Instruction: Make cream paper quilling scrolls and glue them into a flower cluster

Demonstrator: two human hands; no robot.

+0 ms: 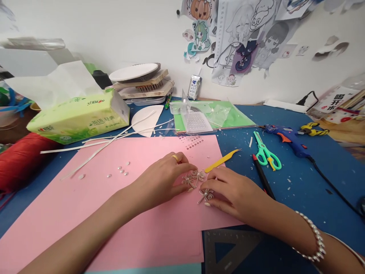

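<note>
My left hand [164, 177], with a gold ring on one finger, rests on a pink paper sheet [114, 201]; its fingertips are pinched together on a curled white quilled paper piece [193, 178]. My right hand [228, 190] lies beside it, its fingers closed on a second small curled paper piece [205, 195]. The two hands nearly touch. A yellow tweezer-like tool [222, 160] lies just above the right hand. Several small white paper drops [122, 170] sit on the pink sheet to the left.
Long white paper strips [105, 144] and a green tissue pack [80, 118] lie at the back left, and red thread [19, 160] at the far left. On the right are green scissors [266, 154], a dark pencil [262, 176] and a blue glue gun [288, 139]. A dark set square [230, 249] lies near the front.
</note>
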